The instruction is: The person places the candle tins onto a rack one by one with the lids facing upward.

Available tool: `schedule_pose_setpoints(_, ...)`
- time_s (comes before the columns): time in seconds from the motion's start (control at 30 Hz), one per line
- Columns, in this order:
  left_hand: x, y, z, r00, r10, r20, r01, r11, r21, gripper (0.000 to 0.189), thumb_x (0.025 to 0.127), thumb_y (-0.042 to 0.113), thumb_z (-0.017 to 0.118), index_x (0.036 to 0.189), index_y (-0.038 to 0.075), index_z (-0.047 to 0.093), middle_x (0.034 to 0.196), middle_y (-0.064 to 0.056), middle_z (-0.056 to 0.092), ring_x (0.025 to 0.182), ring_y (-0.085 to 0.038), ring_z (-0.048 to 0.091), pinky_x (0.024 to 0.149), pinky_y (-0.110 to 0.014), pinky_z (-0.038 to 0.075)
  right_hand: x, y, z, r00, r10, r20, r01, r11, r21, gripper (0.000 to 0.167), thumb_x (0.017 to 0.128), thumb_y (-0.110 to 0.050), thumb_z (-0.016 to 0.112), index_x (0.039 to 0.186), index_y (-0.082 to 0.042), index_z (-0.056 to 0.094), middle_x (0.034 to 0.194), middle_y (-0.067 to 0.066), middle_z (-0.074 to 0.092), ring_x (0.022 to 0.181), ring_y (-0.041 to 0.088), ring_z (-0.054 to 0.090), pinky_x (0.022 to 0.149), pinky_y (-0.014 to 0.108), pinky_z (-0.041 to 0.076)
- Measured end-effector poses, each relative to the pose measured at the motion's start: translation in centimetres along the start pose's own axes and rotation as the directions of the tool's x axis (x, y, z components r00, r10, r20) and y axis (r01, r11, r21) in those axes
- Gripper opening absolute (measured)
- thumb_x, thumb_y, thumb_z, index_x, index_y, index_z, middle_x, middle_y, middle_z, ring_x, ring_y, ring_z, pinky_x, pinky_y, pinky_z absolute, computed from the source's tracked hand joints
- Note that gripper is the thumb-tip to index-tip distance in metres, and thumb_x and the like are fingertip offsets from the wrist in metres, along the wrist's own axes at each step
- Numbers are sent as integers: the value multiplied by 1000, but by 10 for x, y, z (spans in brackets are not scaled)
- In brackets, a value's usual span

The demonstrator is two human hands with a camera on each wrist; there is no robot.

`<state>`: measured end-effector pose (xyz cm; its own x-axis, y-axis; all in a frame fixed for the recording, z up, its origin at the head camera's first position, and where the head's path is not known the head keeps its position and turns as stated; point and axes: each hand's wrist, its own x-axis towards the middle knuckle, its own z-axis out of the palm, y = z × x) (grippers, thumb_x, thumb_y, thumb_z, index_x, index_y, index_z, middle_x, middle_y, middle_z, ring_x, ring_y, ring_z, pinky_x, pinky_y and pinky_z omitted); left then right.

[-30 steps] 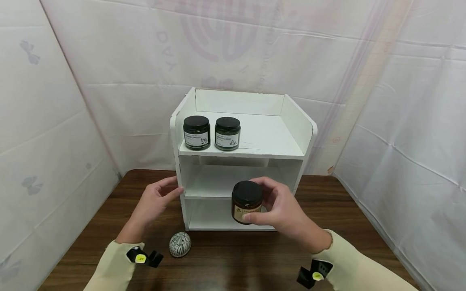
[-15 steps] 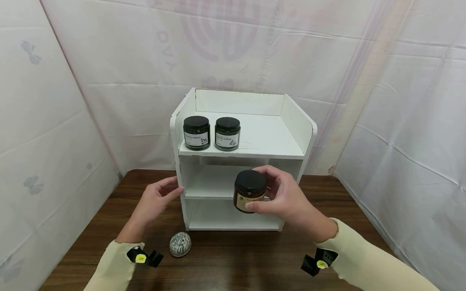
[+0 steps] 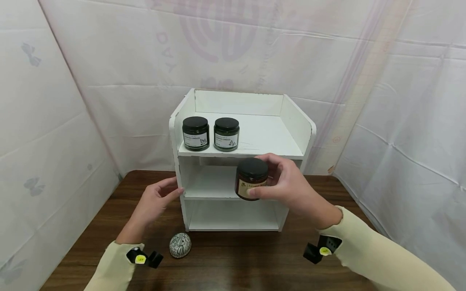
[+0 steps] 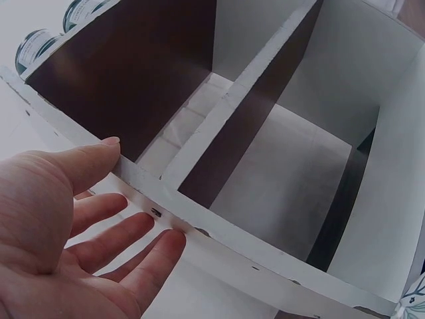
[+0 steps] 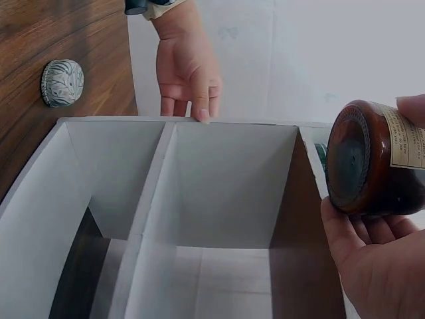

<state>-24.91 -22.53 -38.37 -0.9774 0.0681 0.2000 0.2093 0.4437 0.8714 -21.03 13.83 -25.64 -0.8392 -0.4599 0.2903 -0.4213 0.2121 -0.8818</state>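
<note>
An amber glass candle jar (image 3: 251, 178) with a black lid and tan label is gripped by my right hand (image 3: 288, 182), in front of the white shelf (image 3: 269, 127) and just under its top board. In the right wrist view the jar's round base (image 5: 350, 158) shows, with fingers below it. My left hand (image 3: 154, 201) rests at the shelf's left side panel. In the left wrist view its thumb touches the panel's front edge, while the relaxed fingers (image 4: 159, 262) lie along the outer face. Two dark green candle jars (image 3: 196, 134) (image 3: 226, 134) stand on the top board, at the left.
A small, round, leaf-patterned tin (image 3: 180, 245) sits on the brown wooden table (image 3: 233, 262) before the shelf's left front corner. Below the top board the shelf has two open compartments. White printed sheeting (image 3: 127, 121) hangs behind and at both sides.
My right hand has raised the amber candle jar from before the lowest compartment to near the top board, drifting slightly right. My left hand and the two green jars stay put.
</note>
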Motion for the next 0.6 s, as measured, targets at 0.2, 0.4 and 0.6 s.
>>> schedule_pose_setpoints(0.2, 0, 0, -1, 1000, -2, 5, 2, 1000, -3, 60, 99, 41, 68, 148, 10, 54, 139, -18, 65, 122, -33, 63, 91, -41, 55, 6, -4, -4, 1000, 1, -18, -1, 1000, 5, 61, 75, -4, 87, 129, -7, 60, 123, 12, 66, 104, 25, 68, 88, 30, 59)
schedule_pose_setpoints(0.4, 1, -1, -1, 1000, 4, 2, -4, 1000, 7, 60, 99, 41, 68, 148, 9, 54, 138, -18, 65, 122, -33, 64, 92, -41, 57, 14, -6, -10, 999, -16, -47, 15, 1000, -22, 61, 74, -4, 87, 129, -7, 61, 123, 11, 67, 104, 24, 69, 90, 29, 58)
schedule_pose_setpoints(0.6, 1, -1, -1, 1000, 13, 0, -13, 1000, 19, 59, 99, 40, 68, 148, 9, 54, 137, -18, 65, 122, -35, 63, 91, -37, 56, 20, -8, -15, 996, -32, -80, 29, 999, -46, 60, 73, -4, 88, 127, -7, 62, 121, 9, 69, 103, 21, 70, 89, 26, 56)
